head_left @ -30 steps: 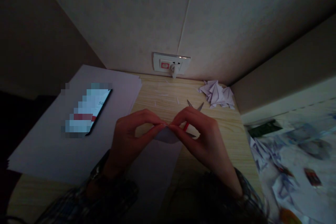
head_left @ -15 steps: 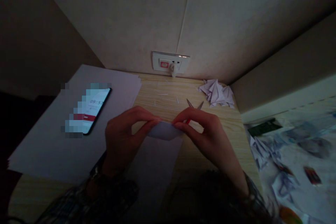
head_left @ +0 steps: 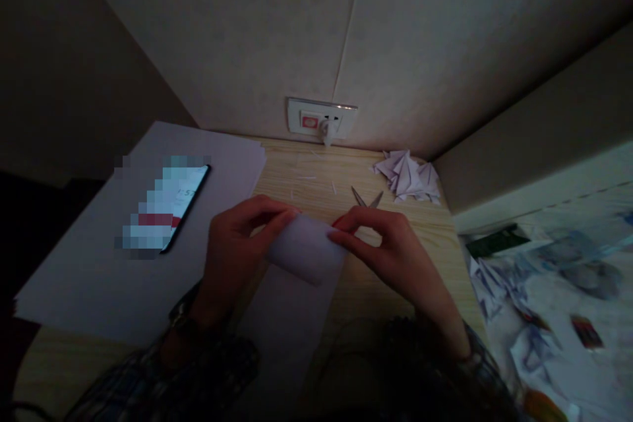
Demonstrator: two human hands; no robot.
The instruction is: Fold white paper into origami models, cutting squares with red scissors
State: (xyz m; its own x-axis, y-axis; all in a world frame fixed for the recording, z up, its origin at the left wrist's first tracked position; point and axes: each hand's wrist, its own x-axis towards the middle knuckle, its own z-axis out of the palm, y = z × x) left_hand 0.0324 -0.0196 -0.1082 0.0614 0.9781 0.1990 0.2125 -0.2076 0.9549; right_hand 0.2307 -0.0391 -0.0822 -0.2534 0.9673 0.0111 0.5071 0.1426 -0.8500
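Over the desk (head_left: 440, 244), left hand (head_left: 233, 247) and right hand (head_left: 398, 250) both pinch-grip a small paper sheet (head_left: 306, 247); folding stage, I'd guess, so next calls for matched edges.

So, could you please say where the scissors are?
In the head view, the scissors lie on the table, partly hidden behind the right hand, left of the folded papers.

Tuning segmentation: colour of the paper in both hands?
Held paper looks white, dimly lit; head view.
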